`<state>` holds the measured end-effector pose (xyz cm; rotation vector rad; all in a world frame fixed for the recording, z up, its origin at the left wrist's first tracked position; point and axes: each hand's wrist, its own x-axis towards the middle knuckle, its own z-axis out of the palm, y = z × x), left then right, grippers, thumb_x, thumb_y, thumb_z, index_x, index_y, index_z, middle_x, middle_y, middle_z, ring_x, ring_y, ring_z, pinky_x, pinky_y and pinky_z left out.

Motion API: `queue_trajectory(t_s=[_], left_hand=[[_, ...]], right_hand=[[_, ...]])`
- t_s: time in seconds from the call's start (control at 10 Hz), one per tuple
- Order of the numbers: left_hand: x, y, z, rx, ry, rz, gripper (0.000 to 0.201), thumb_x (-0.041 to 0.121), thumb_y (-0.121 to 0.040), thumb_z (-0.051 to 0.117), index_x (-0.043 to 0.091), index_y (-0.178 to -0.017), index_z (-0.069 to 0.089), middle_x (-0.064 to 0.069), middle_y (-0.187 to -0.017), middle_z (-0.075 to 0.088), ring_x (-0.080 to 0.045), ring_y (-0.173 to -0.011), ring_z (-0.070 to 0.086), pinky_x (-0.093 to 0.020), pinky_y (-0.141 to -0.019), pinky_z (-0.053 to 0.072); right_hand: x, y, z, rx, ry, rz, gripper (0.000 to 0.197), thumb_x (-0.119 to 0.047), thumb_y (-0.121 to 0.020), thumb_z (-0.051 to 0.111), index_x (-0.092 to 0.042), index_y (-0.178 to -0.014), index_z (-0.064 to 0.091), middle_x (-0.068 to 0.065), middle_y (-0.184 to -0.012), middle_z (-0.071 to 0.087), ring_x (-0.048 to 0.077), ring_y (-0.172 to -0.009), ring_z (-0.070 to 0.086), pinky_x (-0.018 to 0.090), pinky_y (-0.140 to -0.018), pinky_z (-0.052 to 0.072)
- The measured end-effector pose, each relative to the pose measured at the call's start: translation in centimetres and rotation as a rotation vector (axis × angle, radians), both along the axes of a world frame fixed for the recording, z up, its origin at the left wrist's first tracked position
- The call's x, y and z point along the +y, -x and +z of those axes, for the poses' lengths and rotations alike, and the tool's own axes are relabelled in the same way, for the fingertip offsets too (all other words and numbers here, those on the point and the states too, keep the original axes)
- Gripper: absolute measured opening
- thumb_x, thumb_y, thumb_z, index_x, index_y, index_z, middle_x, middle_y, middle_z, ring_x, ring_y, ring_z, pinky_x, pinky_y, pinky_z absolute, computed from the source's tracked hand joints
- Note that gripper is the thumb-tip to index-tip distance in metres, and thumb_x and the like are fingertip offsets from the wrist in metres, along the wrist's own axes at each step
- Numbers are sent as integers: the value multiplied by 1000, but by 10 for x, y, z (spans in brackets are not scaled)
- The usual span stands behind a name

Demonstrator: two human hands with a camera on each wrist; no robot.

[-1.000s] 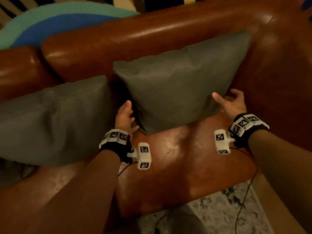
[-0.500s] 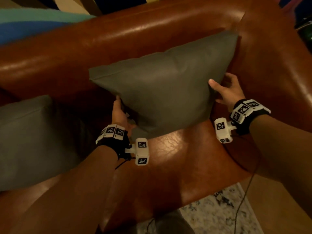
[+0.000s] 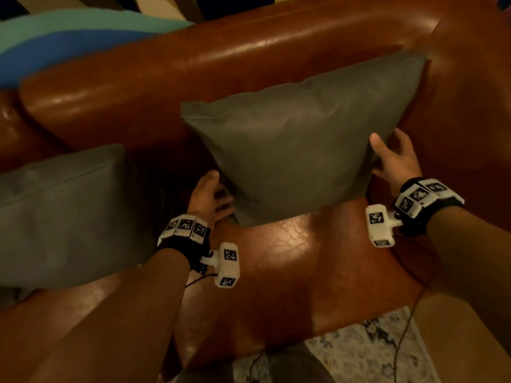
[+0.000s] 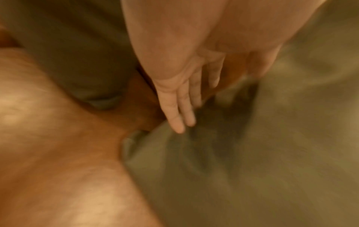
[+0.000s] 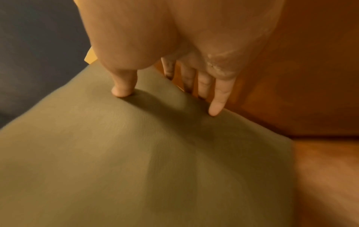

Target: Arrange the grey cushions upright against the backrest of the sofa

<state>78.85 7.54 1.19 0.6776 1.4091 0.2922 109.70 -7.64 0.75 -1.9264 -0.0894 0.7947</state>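
While leaning back on the backrest point(image 3: 193, 67) of the brown leather sofa point(image 3: 304, 261), stands upright on its lower edge, close to the right armrest point(image 3: 470, 111) — speaking of the right grey cushion point(image 3: 298, 150). Flanked on both sides now!

Over at its right edge, pinched by the right hand point(image 3: 395, 161): presses the thumb point(image 5: 124, 87) onto the front face, slips straight fingers point(image 5: 219, 98) behind the edge, between fabric and leather. Dents the cover slightly under that thumb.

Down at the lower left corner, met by the left hand point(image 3: 210, 197): lays its fingertips point(image 4: 178, 122) straight and pressed together against the fabric, curls round nothing. Points one finger up beside the cushion's left edge in the head view. Blurs badly in the left wrist view, so cannot tell how firm that contact is.

Further left, shows the left grey cushion point(image 3: 63, 217) resting on the seat as well, top edge toward the backrest, set apart from the first by a dark gap.

Shows white marker blocks point(image 3: 228, 264) strapped at both wrists, a thin cable point(image 3: 401, 341) trailing over a pale patterned rug point(image 3: 359, 352) in front of the sofa, and a blue and teal surface point(image 3: 69, 37) behind the backrest.
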Motion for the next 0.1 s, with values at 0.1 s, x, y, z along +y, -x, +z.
queue_trajectory(t_s=[0.1], left_hand=[[-14,48,-15,75,29,-103,9,25,-100,45,24,-97,54,-3,-92,60,-20,-78,59,-36,-75,49]], right_hand=[[-23,31,-18,-19,39,-23,61,-44,-78,74,-35,-133,48,-7,-128,57,21,-118,58,50,-96,52]])
